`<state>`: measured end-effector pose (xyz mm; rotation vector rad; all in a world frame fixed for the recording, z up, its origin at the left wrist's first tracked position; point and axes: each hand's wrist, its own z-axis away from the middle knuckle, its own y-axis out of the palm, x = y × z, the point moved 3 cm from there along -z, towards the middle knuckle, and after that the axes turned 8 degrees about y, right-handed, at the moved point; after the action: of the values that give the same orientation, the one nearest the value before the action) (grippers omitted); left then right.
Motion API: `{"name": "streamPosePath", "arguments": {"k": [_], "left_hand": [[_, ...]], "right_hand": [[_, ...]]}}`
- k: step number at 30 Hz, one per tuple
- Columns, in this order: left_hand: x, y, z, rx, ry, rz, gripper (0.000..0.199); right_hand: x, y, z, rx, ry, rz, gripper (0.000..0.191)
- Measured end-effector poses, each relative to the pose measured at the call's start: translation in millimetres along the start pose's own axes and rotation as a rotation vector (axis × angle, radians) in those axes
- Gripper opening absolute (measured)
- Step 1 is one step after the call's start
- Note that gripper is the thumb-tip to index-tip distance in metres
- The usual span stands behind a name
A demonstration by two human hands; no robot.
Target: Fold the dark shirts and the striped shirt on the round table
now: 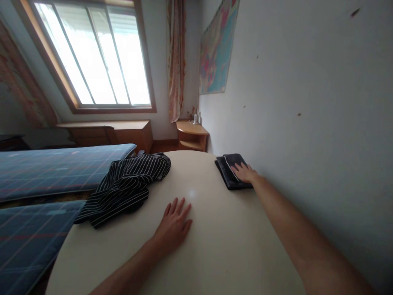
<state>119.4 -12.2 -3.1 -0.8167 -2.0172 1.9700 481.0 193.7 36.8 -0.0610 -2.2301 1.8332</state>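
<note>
My left hand (173, 225) lies palm down near the middle of the cream round table (215, 246), its fingers apart and nothing in it. At the table's right side, by the wall, my right hand (244, 172) rests with spread fingers on top of a black folder or pouch (233, 182), which looks like two flat black pieces stacked, with a light zip line. A black cloth with white stripes (129, 184) lies crumpled at the table's left edge, partly hanging over it, beyond my left hand.
Two blue plaid padded surfaces (61, 170) stand left of the table. A white wall (307, 123) borders the right side. Farther back are a desk (132, 127), a small corner shelf (192, 129), a window and curtains (176, 61).
</note>
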Motion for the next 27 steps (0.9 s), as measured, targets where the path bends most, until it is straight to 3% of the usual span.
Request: {"name": "streamPosePath", "arguments": {"k": [3, 8, 11, 13, 16, 18, 23, 27], "left_hand": [[-1, -2.4, 1, -0.007, -0.002, -0.002, 0.055], [-2, -6.7, 1, -0.056, 0.011, 0.029, 0.053], [6, -14.8, -2, -0.163, -0.019, 0.062, 0.052], [18, -26.2, -2, -0.304, -0.075, 0.043, 0.049], [46, -49.7, 6, -0.574, -0.213, -0.083, 0.049], [67, -62.1, 16, -0.684, -0.331, -0.17, 0.049], [107, -66.6, 31, -0.74, -0.555, -0.221, 0.052], [112, -57.9, 26, -0.718, -0.593, -0.218, 0.058]], "right_hand": [[11, -4, 17, 0.034, 0.065, 0.08, 0.06], [52, -24, 57, -0.154, -0.116, -0.006, 0.053], [78, -13, 94, -0.148, -0.188, -0.11, 0.051], [90, 2, 119, -0.118, -0.202, -0.144, 0.049], [95, 22, 145, -0.107, -0.217, -0.157, 0.047], [92, 27, 154, -0.077, -0.233, -0.154, 0.046], [83, 23, 165, 0.004, -0.317, -0.169, 0.044], [87, 19, 173, 0.085, -0.397, -0.204, 0.046]]}}
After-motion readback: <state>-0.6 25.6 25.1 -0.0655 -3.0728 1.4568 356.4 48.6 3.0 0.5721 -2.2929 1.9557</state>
